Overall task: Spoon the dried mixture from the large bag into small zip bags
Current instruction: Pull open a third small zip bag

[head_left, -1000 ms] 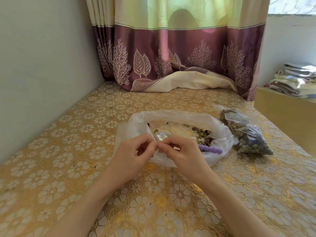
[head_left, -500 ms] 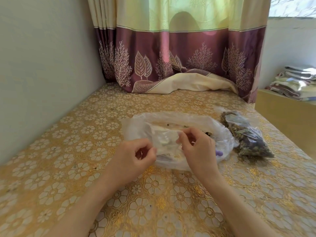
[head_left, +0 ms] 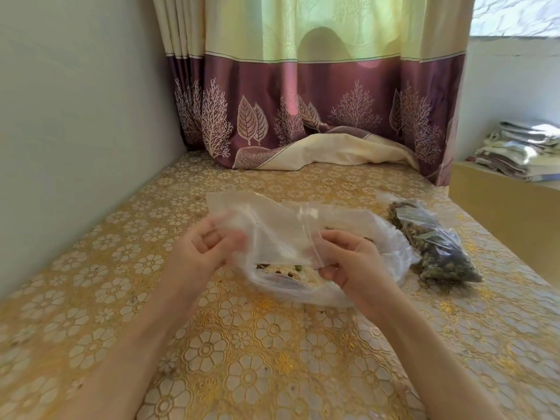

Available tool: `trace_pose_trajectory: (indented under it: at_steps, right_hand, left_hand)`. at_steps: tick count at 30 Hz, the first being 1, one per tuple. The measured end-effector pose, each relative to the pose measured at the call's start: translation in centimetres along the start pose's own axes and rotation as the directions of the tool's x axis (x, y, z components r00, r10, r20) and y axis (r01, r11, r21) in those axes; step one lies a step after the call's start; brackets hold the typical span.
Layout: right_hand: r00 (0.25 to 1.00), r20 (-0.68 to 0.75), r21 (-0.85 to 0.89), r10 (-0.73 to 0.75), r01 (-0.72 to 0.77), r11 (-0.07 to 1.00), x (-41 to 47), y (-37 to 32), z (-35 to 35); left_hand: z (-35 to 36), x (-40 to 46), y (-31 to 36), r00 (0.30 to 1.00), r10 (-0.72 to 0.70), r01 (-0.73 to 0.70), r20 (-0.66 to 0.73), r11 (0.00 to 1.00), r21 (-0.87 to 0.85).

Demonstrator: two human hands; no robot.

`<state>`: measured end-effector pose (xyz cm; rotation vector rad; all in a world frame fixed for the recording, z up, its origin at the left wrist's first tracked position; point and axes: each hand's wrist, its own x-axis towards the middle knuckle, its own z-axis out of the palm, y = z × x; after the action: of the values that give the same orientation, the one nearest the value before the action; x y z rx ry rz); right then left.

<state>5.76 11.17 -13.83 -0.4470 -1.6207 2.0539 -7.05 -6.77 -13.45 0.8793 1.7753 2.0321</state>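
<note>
Progress: filled zip bags [head_left: 436,247] lie toward the right edge of the tabletop [head_left: 272,344], just beside the large bag [head_left: 391,253], so part of the portioning is done. Dried mixture [head_left: 288,269] is still visible inside the large bag near the tabletop's middle, so I judge that more scoops are left. I hold an empty zip bag [head_left: 272,225] above the large bag; nothing has gone into it yet, and no spoon shows in this view.

Pose: both forearms reach in from the near edge. My right hand [head_left: 348,262] pinches the empty bag's zip strip between thumb and curled fingers. My left hand [head_left: 203,247] is blurred, its fingers curled at the bag's left side; it appears to grip the film there, but I cannot tell for certain. I judge the step in hand to be opening the bag's mouth for filling.
</note>
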Motion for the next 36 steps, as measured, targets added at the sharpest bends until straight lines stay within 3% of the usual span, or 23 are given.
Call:
trace_pose_trajectory:
  at_steps: [2,4,7,10,16,22,26,30,34,36]
  right_hand:
    - [0.995,-0.065,-0.134,-0.078,0.069,0.989,0.0,0.3,0.0]
    - [0.953,-0.132,-0.427,-0.273,0.194,0.883,0.0,0.5,0.0]
    - [0.897,-0.017,-0.604,-0.441,0.342,0.72,-0.2,0.9,0.4]
    - [0.857,0.133,-0.584,-0.497,0.473,0.66,-0.5,1.1,0.8]
    - [0.885,0.267,-0.314,-0.381,0.454,0.834,-0.9,1.2,1.4]
    - [0.931,0.184,-0.208,-0.315,0.35,0.913,-0.7,0.1,0.5]
    - [0.95,0.114,-0.201,-0.29,0.307,0.93,-0.5,-0.3,0.0]
    - [0.952,0.107,-0.223,-0.287,0.304,0.926,-0.4,0.0,0.1]
    - [0.931,0.088,-0.362,-0.354,0.361,0.859,-0.5,0.0,0.0]
    - [0.915,0.112,-0.42,-0.387,0.396,0.817,-0.7,0.0,0.0]
  left_hand:
    - [0.2,-0.1,0.0,0.999,0.038,-0.037,-0.031,0.999,0.017]
    - [0.1,0.0,-0.1,0.997,0.044,-0.045,-0.062,0.999,-0.009]
    - [0.2,0.1,-0.2,0.996,0.029,-0.034,-0.083,0.998,-0.052]
    - [0.2,0.2,-0.4,0.994,0.02,-0.024,-0.106,0.999,-0.04]
    - [0.5,0.1,-0.8,0.996,0.003,0.002,-0.09,0.998,0.058]
    - [0.2,0.3,-0.7,0.99,0.013,0.011,-0.142,0.986,0.166]
    - [0.1,0.1,-0.8,0.978,0.135,-0.07,-0.157,0.929,0.363]
    - [0.1,-0.2,-0.6,0.953,0.238,-0.145,-0.186,0.901,0.409]
    - [-0.2,-0.1,-0.1,0.867,0.384,-0.219,-0.317,0.865,0.451]
    - [-0.2,-0.2,0.2,0.823,0.524,-0.327,-0.22,0.752,0.572]
